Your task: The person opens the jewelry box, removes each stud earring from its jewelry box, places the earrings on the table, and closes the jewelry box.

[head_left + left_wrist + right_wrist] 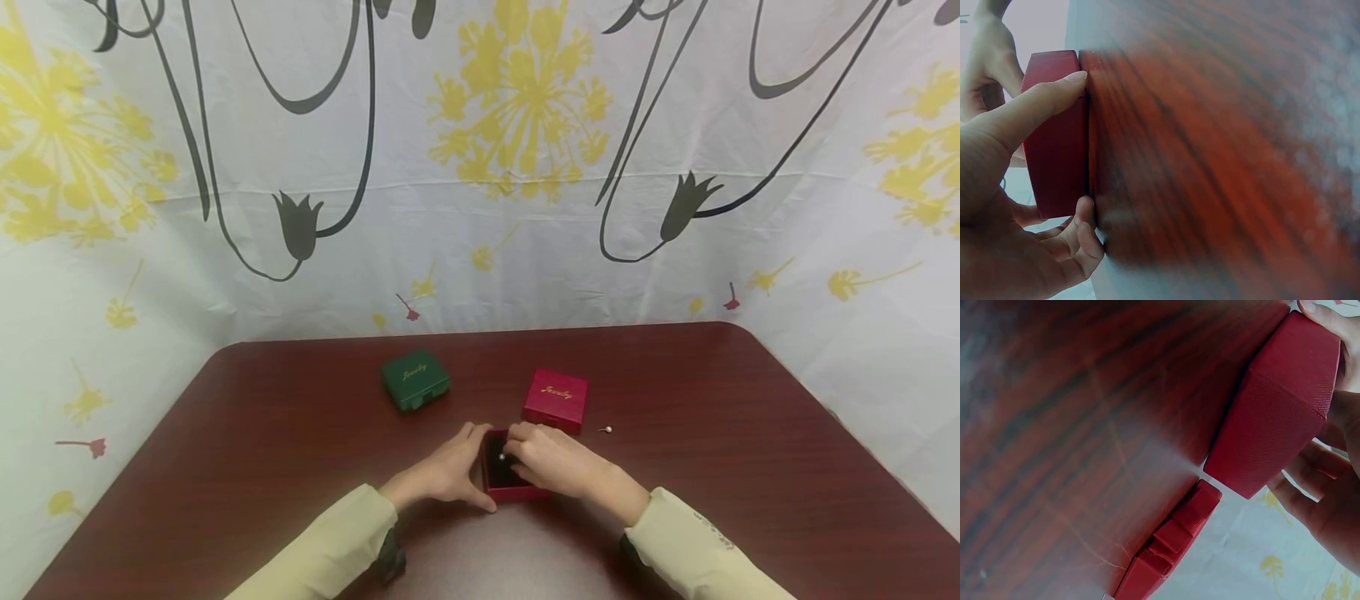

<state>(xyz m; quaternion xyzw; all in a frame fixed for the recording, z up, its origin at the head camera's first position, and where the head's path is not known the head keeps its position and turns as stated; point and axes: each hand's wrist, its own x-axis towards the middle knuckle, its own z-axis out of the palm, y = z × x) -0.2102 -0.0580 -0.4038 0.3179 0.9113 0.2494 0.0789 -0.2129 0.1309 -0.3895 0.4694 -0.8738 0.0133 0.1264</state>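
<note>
1. With the left hand [450,468] we hold the open red box [517,494] on the bench [300,450]; the fingers are spread around its left end, and the thumb [1041,103] lies on the outer wall.
2. The right hand [558,460] reaches into the box, its fingers bent over the black lining [495,477]. Whether they pinch something we cannot tell, because the tips are hidden.
3. A small pale bead [502,457] sits at this lining, just beside the right fingers. In our opinion we should touch it lightly, since so small a thing probably slips easily.
4. It seems wise to press the box evenly from its sides, so that it does not turn on the smooth bench.
5. Just behind the box lies a red piece marked "Jewelry" [555,400], lid or closed box, we are not sure. To its right lies a pin with a round pale head [608,430]; our right sleeve [697,542] should not sweep it.
6. The bench is dark reddish brown, with streaked grain and rounded far corners. Farther left stands a green box [416,380].
7. Behind hangs a whitish cloth [525,283], printed with yellow and grey flowers.
</note>
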